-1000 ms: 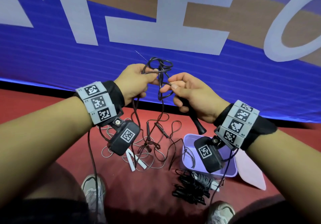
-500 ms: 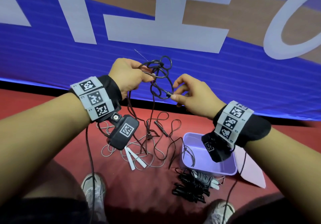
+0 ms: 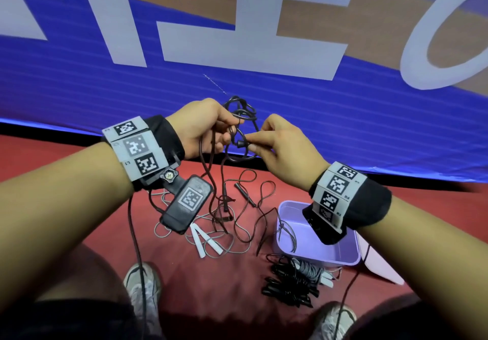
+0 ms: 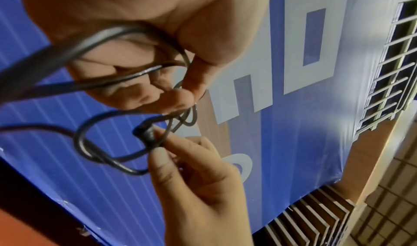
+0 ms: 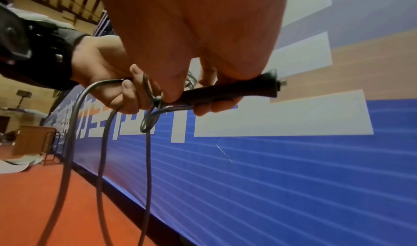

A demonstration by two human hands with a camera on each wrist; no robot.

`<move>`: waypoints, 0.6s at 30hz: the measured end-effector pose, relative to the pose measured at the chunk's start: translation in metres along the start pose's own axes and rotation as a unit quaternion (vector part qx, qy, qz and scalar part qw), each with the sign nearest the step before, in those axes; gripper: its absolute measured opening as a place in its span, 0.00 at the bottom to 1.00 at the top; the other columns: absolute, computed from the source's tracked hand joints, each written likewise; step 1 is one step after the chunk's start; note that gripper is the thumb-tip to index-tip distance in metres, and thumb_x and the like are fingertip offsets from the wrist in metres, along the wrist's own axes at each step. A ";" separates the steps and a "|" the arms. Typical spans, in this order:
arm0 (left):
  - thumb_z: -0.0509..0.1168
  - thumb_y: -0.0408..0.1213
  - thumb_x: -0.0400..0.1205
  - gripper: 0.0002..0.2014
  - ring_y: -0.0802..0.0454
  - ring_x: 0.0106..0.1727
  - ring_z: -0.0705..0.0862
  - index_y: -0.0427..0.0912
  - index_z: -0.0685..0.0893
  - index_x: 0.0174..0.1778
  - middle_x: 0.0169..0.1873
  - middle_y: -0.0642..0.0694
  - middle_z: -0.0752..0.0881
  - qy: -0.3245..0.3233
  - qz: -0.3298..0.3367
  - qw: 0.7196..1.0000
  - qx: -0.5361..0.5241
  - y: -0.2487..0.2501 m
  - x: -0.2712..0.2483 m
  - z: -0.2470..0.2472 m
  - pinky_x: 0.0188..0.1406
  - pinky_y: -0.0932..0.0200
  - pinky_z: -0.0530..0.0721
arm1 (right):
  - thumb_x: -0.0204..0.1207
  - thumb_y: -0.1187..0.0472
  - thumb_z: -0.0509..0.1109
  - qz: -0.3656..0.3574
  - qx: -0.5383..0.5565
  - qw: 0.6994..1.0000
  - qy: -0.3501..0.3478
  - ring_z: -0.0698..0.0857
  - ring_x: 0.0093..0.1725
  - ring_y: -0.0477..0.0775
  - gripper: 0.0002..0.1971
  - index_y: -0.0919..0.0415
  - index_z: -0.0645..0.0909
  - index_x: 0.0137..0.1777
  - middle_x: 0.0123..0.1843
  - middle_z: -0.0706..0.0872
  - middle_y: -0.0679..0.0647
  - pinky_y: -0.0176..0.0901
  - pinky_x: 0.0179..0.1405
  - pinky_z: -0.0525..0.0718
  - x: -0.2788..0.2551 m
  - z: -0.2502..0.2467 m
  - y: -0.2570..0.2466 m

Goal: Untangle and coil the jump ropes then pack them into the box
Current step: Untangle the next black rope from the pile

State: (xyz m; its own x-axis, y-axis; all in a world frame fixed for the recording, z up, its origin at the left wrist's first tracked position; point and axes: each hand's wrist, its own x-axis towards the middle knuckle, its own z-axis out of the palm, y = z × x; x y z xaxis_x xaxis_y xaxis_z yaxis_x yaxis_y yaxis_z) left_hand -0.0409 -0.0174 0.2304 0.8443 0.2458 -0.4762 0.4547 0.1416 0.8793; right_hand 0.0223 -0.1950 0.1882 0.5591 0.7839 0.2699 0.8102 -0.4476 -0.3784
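Observation:
A tangled black jump rope (image 3: 241, 114) hangs between both hands in front of the blue banner. My left hand (image 3: 223, 135) grips several of its loops, and the strands (image 4: 126, 78) run through the curled fingers. My right hand (image 3: 252, 146) pinches the rope's black handle (image 5: 225, 91) near its tip (image 4: 146, 134), which pokes into a loop. The rest of the rope (image 3: 253, 207) trails down to the red floor. The purple box (image 3: 343, 262) stands open below my right wrist, with one strand draped over its near-left wall.
A grey rope with white handles (image 3: 203, 239) lies loose on the floor under my left wrist. Coiled black ropes (image 3: 287, 283) and a coiled grey one (image 3: 311, 271) lie in front of the box. Its lid (image 3: 380, 267) lies to the right. My shoes (image 3: 142, 284) are near.
My right hand went from a fist round the handle to a pinch near its tip. The hands drew apart, then came close again at the knot.

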 end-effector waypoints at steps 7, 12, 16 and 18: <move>0.61 0.32 0.87 0.05 0.62 0.23 0.76 0.38 0.82 0.48 0.30 0.49 0.78 -0.042 0.009 0.996 -0.077 -0.002 -0.002 0.009 0.25 0.69 0.80 | 0.63 0.42 0.70 -0.001 0.099 0.992 0.074 0.77 0.47 0.51 0.21 0.49 0.73 0.54 0.49 0.76 0.46 0.54 0.45 0.82 -0.006 -0.004 -0.014; 0.63 0.32 0.86 0.04 0.61 0.24 0.82 0.35 0.82 0.52 0.31 0.45 0.82 -0.031 0.018 0.990 -0.135 -0.002 -0.003 0.009 0.28 0.68 0.86 | 0.67 0.43 0.79 0.001 0.151 0.983 0.107 0.78 0.45 0.48 0.18 0.51 0.86 0.52 0.46 0.76 0.48 0.39 0.47 0.81 -0.003 0.000 -0.008; 0.62 0.33 0.87 0.07 0.59 0.24 0.82 0.37 0.82 0.45 0.28 0.46 0.86 -0.017 0.035 0.991 -0.126 0.003 -0.004 0.005 0.18 0.70 0.78 | 0.74 0.56 0.79 0.049 0.250 0.961 0.102 0.78 0.42 0.40 0.04 0.47 0.87 0.40 0.44 0.77 0.47 0.28 0.45 0.75 0.000 -0.001 -0.012; 0.61 0.32 0.87 0.08 0.57 0.25 0.77 0.39 0.82 0.44 0.31 0.47 0.84 -0.018 0.045 0.996 -0.080 0.002 -0.003 0.004 0.17 0.69 0.70 | 0.77 0.59 0.77 0.080 0.288 0.949 0.104 0.78 0.41 0.39 0.08 0.46 0.85 0.38 0.44 0.77 0.48 0.27 0.43 0.74 0.001 -0.005 -0.016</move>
State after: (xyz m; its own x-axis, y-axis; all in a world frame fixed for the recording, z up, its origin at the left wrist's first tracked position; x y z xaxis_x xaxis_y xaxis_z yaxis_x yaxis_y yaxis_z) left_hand -0.0417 -0.0217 0.2337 0.8905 0.2295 -0.3929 0.3285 0.2731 0.9042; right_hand 0.0105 -0.1892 0.1989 0.7382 0.5971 0.3138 0.5146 -0.1977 -0.8343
